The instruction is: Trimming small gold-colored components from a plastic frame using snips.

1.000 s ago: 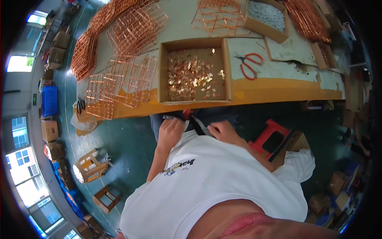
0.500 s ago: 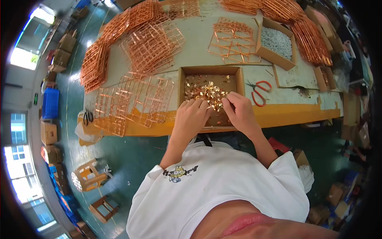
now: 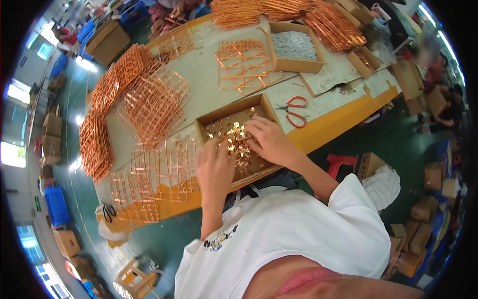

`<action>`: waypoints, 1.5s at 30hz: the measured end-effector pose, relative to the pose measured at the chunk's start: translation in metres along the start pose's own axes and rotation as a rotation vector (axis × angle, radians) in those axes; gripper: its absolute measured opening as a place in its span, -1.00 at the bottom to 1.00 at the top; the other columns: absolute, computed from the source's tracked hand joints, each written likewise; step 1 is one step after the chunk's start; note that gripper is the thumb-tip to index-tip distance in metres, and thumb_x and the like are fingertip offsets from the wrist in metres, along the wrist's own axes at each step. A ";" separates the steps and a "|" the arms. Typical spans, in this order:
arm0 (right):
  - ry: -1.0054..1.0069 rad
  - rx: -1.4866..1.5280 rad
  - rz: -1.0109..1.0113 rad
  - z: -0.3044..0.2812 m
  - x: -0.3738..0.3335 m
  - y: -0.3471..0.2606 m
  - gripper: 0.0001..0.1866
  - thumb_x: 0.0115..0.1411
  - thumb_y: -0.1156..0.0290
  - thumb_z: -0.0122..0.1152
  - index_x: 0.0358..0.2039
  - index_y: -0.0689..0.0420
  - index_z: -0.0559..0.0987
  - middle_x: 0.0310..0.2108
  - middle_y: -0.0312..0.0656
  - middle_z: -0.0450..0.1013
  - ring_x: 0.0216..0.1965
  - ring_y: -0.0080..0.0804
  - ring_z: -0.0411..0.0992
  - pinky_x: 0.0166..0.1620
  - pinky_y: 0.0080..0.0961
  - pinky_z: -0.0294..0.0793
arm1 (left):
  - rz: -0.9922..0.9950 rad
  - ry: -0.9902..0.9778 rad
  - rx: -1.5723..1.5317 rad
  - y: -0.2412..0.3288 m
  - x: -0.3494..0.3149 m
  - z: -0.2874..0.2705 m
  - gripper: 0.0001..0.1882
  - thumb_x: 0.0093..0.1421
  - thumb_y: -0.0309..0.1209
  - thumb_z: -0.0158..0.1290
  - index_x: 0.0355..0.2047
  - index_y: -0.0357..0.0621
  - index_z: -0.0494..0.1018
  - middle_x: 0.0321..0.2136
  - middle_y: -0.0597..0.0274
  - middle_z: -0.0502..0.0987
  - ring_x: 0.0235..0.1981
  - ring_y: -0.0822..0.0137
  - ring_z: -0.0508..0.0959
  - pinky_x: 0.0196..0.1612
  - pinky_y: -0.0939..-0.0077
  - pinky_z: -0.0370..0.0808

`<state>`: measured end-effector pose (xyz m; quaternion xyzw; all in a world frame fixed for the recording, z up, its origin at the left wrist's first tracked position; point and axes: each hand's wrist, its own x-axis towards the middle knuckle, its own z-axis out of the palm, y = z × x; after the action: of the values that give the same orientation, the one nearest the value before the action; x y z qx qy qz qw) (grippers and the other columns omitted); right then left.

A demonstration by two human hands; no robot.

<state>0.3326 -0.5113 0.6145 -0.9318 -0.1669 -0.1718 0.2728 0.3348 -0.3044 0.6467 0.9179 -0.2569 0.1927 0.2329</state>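
A shallow cardboard box (image 3: 269,107) sits near the table's front edge, holding a heap of small shiny copper-coloured metal pieces (image 3: 241,147). My right hand (image 3: 271,143) reaches over the heap from the right, its fingers apart and touching pieces, with nothing plainly gripped. At the box's left side is my left hand (image 3: 215,162), smeared by motion, so its fingers cannot be read. Copper-coloured grid racks (image 3: 174,167) lie just left of the box. To its right rest pliers with red handles (image 3: 297,118).
Stacked copper grids (image 3: 94,144) line the table's left side, with more stacks (image 3: 334,27) at the back. A box of small silvery pieces (image 3: 295,46) stands behind the pliers. Dark-handled pliers (image 3: 108,213) lie at the left front corner. Another person's hands (image 3: 174,15) show at the far edge.
The view has turned, so the table now slants. My hands have loosened from their closed pose over the heap; the right fingers have spread, and the left hand is moving at the box's left side.
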 end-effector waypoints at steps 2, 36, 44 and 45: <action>-0.124 -0.038 0.073 -0.011 -0.008 -0.008 -0.62 0.26 0.43 0.29 0.08 0.20 0.52 0.25 -0.02 0.39 0.37 0.05 0.25 0.34 -0.15 0.34 | -0.222 0.078 0.139 -0.025 -0.028 -0.020 -0.75 0.18 -0.40 0.24 -0.12 -0.10 0.56 -0.14 0.10 0.59 -0.09 -0.01 0.58 -0.01 0.13 0.49; -0.638 0.542 0.113 0.155 0.153 -0.074 -0.62 0.32 0.13 0.23 -0.13 0.22 0.49 -0.37 -0.10 0.54 -0.32 -0.27 0.53 -0.16 -0.30 0.55 | -0.950 0.837 -1.037 -0.135 -0.135 -0.029 -0.74 0.48 -0.24 -0.03 -0.03 -0.18 0.36 -0.21 0.23 0.53 -0.29 0.38 0.66 -0.18 0.46 0.62; -0.887 0.846 0.352 0.128 0.157 -0.110 -0.69 0.42 0.34 0.10 0.08 0.22 0.41 -0.45 -0.25 0.49 -0.50 -0.57 0.46 -0.43 -0.59 0.45 | -0.813 0.857 -1.296 -0.097 -0.125 -0.053 -0.62 0.54 -0.08 -0.17 0.15 -0.07 0.25 0.09 -0.06 0.52 -0.17 0.02 0.72 -0.14 0.28 0.69; -0.792 0.890 0.277 0.128 0.151 -0.117 -0.68 0.44 0.36 0.07 0.10 0.24 0.40 -0.46 -0.23 0.51 -0.52 -0.55 0.47 -0.45 -0.56 0.46 | -0.811 0.881 -1.225 -0.095 -0.128 -0.052 -0.59 0.55 -0.05 -0.22 0.18 -0.06 0.22 0.14 -0.09 0.50 -0.14 0.02 0.71 -0.12 0.25 0.69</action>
<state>0.4478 -0.3132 0.6283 -0.7346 -0.1888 0.3110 0.5726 0.2741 -0.1553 0.5973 0.4925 0.1467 0.2608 0.8172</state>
